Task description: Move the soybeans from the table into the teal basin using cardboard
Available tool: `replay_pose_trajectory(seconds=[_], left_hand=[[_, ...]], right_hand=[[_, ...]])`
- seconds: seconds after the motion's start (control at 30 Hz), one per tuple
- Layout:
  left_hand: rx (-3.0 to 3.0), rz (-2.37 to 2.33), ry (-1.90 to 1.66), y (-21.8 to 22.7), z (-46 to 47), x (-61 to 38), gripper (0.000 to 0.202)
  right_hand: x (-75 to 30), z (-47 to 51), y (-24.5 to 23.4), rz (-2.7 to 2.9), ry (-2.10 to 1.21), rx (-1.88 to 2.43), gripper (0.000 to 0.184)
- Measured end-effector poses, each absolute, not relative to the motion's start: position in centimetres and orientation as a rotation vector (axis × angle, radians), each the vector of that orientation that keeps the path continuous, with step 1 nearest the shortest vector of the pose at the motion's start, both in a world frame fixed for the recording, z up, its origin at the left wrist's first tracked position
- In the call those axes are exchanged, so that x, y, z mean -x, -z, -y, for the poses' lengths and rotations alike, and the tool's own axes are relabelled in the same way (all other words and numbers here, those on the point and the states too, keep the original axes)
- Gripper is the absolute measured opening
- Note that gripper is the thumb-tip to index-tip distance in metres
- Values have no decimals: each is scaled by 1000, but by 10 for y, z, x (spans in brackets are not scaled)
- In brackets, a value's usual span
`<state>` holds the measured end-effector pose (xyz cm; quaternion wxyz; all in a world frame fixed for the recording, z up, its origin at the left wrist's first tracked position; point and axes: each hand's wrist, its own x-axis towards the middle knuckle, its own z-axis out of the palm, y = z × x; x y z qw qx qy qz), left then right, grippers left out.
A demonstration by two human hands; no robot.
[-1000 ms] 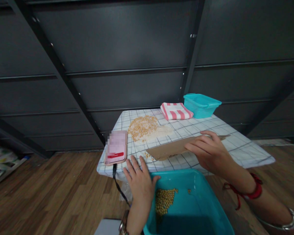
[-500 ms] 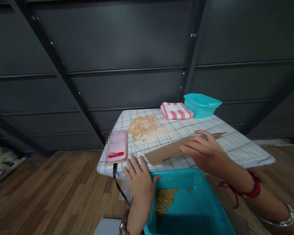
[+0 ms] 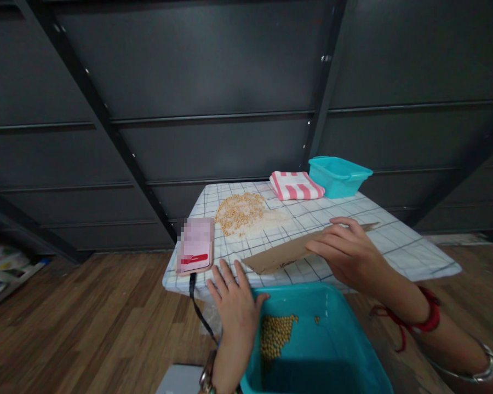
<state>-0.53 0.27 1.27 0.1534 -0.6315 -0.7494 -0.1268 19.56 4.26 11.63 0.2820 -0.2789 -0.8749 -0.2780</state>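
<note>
My right hand [image 3: 347, 249] grips a long strip of brown cardboard [image 3: 285, 253], which slants across the near part of the checked tablecloth [image 3: 402, 251]. With fingers spread, my left hand [image 3: 236, 303] lies at the table's front edge, its thumb over the rim of a teal basin [image 3: 337, 306]. Inside that basin, yellowish beans [image 3: 277, 334] gather at the left side, with a few apart from them. Beyond the cardboard, a pile of beans mixed with white grains [image 3: 240, 213] is spread on the cloth, and paler grains [image 3: 275, 220] trail off to its right.
A phone [image 3: 199, 246] with a black strap [image 3: 197, 309] lies at the table's left edge. At the back are a folded pink-and-white striped towel [image 3: 298, 186] and a small turquoise basket [image 3: 339, 178]. A dark panelled wall [image 3: 213, 65] stands behind the table.
My right hand has shifted slightly to the right along the cardboard, and the strip's tilt differs a little. My left hand and the bean pile look the same.
</note>
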Motion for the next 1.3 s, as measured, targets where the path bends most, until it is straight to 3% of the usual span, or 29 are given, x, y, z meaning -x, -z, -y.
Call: replay_pose_trajectory(seconds=[1.07, 1.3], left_hand=[[1782, 2079, 391, -5, -4, 10, 84], [1788, 2058, 418, -4, -5, 11, 84]], right_hand=[[-207, -45, -113, 2329, 946, 831, 26], [-206, -40, -117, 2326, 862, 790, 26]])
